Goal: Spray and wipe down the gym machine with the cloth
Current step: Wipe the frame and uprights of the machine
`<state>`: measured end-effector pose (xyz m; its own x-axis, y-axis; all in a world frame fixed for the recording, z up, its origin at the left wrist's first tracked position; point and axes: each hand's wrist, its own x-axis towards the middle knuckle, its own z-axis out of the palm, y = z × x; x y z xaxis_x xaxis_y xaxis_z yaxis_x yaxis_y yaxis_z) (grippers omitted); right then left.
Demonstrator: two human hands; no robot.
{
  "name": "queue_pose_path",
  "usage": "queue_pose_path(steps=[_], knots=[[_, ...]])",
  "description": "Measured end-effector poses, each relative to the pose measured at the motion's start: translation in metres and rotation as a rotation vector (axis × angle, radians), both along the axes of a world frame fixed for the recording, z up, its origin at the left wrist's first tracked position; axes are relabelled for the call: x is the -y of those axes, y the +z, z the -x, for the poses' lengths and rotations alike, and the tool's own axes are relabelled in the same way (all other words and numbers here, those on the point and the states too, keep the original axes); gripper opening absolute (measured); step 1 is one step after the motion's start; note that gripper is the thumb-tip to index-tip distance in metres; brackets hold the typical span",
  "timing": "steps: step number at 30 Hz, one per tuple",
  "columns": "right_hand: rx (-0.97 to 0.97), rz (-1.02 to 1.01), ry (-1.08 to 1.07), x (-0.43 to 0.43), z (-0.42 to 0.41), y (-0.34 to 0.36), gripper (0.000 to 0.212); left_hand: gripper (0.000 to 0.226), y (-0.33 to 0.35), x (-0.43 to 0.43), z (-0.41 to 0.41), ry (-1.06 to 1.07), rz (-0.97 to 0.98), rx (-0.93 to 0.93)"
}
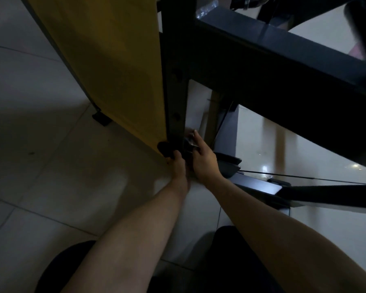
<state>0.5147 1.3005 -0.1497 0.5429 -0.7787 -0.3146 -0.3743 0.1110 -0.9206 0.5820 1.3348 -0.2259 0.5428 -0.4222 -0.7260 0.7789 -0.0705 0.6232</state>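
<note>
Head view, dim light, looking down the dark upright post (174, 85) of the gym machine. Both bare arms reach to the foot of that post. The left hand (179, 166) is down at the post's base, fingers curled against a black foot cap (165, 149); whether it grips the cap I cannot tell. The right hand (203, 159) sits just right of the post, fingers spread and pressed over something pale and crumpled (189, 138), likely the cloth, held against the post's lower right side. Left of the post hangs a yellow panel (114, 60). Right of the post, a dark beam (283, 66) slants away and a thin cable (304, 177) runs across. Pale floor tiles (40, 166) lie below the post.
</note>
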Motion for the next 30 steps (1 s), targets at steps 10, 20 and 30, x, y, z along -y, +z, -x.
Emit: queue_pose_path(steps=[10, 20, 30], knots=[[-0.038, -0.185, -0.02, -0.002, 0.01, -0.016, 0.053, 0.048, 0.038, 0.006, 0.004, -0.036, -0.171, -0.17], [0.071, -0.254, -0.068, -0.022, 0.034, 0.026, 0.028, 0.071, 0.083, -0.022, -0.01, -0.215, -0.024, 0.065], [0.323, -0.248, -0.123, -0.061, 0.037, 0.064, 0.037, 0.04, 0.166, -0.064, 0.023, -0.235, -0.13, 0.337]])
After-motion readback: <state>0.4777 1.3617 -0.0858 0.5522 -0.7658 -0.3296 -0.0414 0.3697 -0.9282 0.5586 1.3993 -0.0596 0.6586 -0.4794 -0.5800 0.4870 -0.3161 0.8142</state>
